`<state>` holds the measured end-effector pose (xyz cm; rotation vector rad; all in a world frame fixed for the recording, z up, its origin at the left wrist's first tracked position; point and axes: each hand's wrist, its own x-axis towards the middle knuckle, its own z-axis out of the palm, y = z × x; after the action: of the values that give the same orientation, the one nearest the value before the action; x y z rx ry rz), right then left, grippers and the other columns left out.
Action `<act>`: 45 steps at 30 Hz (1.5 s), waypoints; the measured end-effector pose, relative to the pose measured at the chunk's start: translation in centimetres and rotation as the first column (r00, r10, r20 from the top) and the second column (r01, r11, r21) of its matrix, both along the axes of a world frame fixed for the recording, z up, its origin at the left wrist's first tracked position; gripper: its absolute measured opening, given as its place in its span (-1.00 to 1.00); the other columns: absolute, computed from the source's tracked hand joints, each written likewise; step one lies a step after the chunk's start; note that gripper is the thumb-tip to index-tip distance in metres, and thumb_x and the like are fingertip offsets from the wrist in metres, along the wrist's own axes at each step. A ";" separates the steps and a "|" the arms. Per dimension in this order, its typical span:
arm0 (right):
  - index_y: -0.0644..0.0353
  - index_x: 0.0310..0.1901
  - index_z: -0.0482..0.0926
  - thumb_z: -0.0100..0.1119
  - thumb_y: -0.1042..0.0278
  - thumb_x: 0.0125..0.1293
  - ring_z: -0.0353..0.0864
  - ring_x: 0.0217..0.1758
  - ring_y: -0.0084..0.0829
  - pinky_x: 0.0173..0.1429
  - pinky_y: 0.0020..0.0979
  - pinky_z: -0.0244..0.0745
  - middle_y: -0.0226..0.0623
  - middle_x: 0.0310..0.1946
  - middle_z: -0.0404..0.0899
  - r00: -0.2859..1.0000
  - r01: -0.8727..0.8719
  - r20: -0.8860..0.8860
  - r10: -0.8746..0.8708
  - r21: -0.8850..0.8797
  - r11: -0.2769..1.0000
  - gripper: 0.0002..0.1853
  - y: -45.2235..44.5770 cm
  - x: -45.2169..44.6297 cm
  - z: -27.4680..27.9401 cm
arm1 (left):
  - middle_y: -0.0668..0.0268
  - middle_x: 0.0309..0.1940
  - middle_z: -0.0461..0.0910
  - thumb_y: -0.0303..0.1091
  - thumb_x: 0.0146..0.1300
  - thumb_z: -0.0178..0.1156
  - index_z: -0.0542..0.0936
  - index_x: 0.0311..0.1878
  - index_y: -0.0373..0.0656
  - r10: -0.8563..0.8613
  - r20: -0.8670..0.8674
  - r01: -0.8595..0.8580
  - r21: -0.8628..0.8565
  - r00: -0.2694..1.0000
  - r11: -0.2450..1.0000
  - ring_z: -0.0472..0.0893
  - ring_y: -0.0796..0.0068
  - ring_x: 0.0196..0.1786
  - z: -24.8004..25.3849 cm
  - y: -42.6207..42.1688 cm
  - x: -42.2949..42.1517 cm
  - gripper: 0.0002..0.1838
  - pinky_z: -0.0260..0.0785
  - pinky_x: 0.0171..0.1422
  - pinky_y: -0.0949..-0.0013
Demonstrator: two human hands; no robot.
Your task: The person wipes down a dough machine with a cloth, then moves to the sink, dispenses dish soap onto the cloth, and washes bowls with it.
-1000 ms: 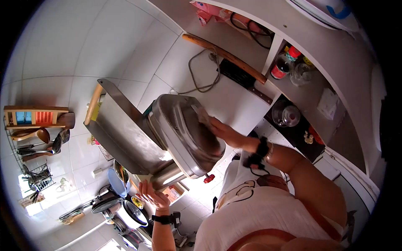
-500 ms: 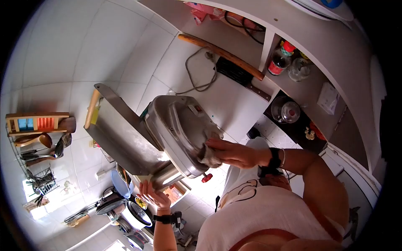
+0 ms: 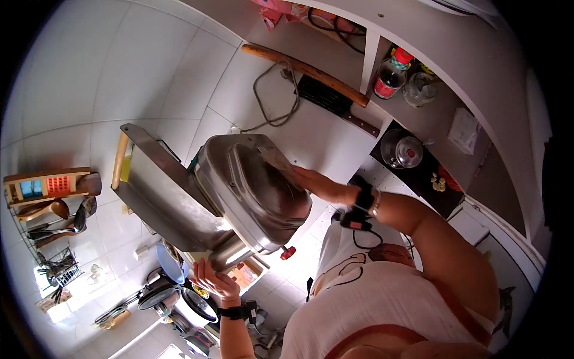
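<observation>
A stainless-steel kitchen machine [image 3: 239, 191] with a slanted metal tray [image 3: 170, 200] and a red knob [image 3: 288, 253] stands in front of me. My right hand [image 3: 320, 184] reaches over the machine's curved top, pressing a greyish cloth [image 3: 276, 159] against its far edge. The fingertips are partly hidden there. My left hand [image 3: 216, 282] is by the lower end of the tray, beside the metal cylinder [image 3: 230, 254]. Its fingers are stretched out and apart, and whether they touch the metal I cannot tell.
Behind the machine lie a power cord [image 3: 276, 124], a wooden rolling pin [image 3: 305, 75] and a black-bladed cleaver [image 3: 323, 94]. Shelves on the right hold a red-capped bottle [image 3: 391, 75] and a glass jar [image 3: 420, 90]. Utensils hang on the left wall rack [image 3: 48, 209].
My right hand has moved with the cloth from the machine's near right side up to the far edge of its top. My left hand stays about where it was.
</observation>
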<state>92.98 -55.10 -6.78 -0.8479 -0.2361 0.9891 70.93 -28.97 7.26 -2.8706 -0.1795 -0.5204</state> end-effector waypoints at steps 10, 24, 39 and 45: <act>0.06 0.42 -0.46 -0.30 0.06 0.45 -0.40 0.52 -0.23 0.49 -0.18 -0.22 -0.21 0.46 -0.49 0.998 0.011 0.068 -0.015 0.052 0.999 -0.28 -3.3 -9.4 1.3 | 0.12 0.14 0.37 -0.34 0.32 -0.28 0.36 0.12 -0.23 -0.020 0.009 0.021 -0.022 1.000 1.000 0.29 0.09 0.27 -0.1 0.3 -0.2 -0.61 -0.16 0.41 -0.05; 0.27 0.12 0.40 0.20 0.63 0.12 0.36 0.13 -0.25 0.12 -0.31 0.39 -0.10 0.11 0.28 0.403 0.444 0.814 -0.417 0.225 0.868 -0.52 -2.3 -5.4 5.9 | 0.07 0.16 0.34 -0.10 0.22 0.06 0.31 0.15 -0.15 -0.530 -0.030 0.497 -0.308 0.847 0.811 0.24 0.07 0.32 3.1 -9.3 9.1 -0.50 -0.12 0.44 -0.01; 0.04 -0.30 0.55 0.32 0.44 0.00 0.39 -0.16 -0.33 -0.14 -0.34 0.30 -0.39 -0.31 0.44 0.279 0.350 0.893 -0.352 0.247 0.904 -0.81 -1.8 -6.3 -2.3 | 0.00 0.21 0.26 0.01 0.32 -0.12 0.19 0.23 -0.25 -0.362 0.086 0.367 -0.368 0.928 0.854 0.19 -0.04 0.33 1.8 -12.9 13.7 -0.42 -0.11 0.42 -0.09; 0.13 -0.40 0.43 0.12 0.74 -0.02 0.40 -0.11 -0.29 0.01 -0.29 0.32 -0.36 -0.30 0.44 0.412 0.428 0.871 -0.266 0.072 0.901 -0.77 -2.3 -4.9 -6.1 | 0.00 0.18 0.31 -0.01 0.30 -0.11 0.21 0.21 -0.25 -0.351 0.061 0.350 -0.343 0.934 0.872 0.25 -0.04 0.29 1.8 -12.8 13.7 -0.43 -0.05 0.40 -0.09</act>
<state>88.05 -57.44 -12.93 -1.4571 -0.8295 0.0727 84.61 -41.82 9.02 -3.2733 0.2905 -0.5991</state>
